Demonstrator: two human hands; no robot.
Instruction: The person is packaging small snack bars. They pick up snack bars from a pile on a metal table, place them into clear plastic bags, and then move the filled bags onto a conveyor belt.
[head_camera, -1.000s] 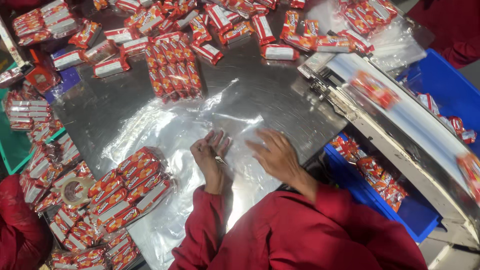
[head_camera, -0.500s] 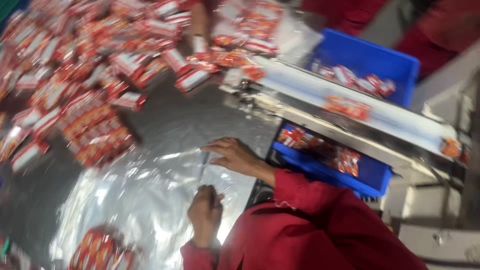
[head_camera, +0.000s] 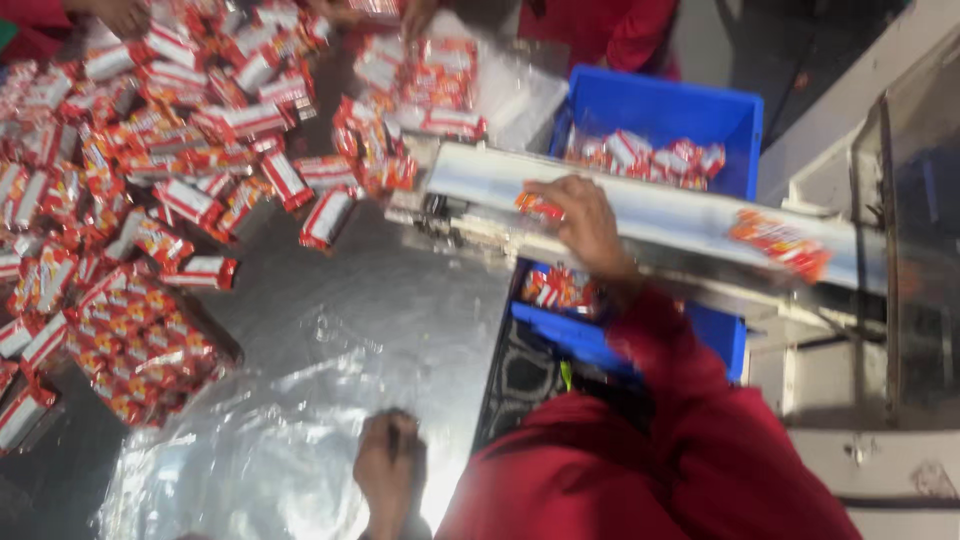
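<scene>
- The right hand (head_camera: 580, 225) reaches out over the conveyor belt (head_camera: 660, 210), fingers curled down onto a red-and-white packet (head_camera: 537, 205) near the belt's left end; it looks like a loose grasp, though blur keeps me from telling how firmly it closes.
- The left hand (head_camera: 390, 470) rests at the near edge of the steel table (head_camera: 400, 300), pressing flat on a clear plastic sheet (head_camera: 250, 450), seemingly to keep it from sliding; fingers lie partly bent, gripping nothing I can make out.
- One more packet (head_camera: 780, 243) rides the belt toward its right end, so two on the belt.
- One blue crate (head_camera: 690, 110) sits under the belt, placed to catch packets dropping off.
- Loose packets (head_camera: 150, 180) crowd the table's far left corner, too many and too blurred to count.
</scene>
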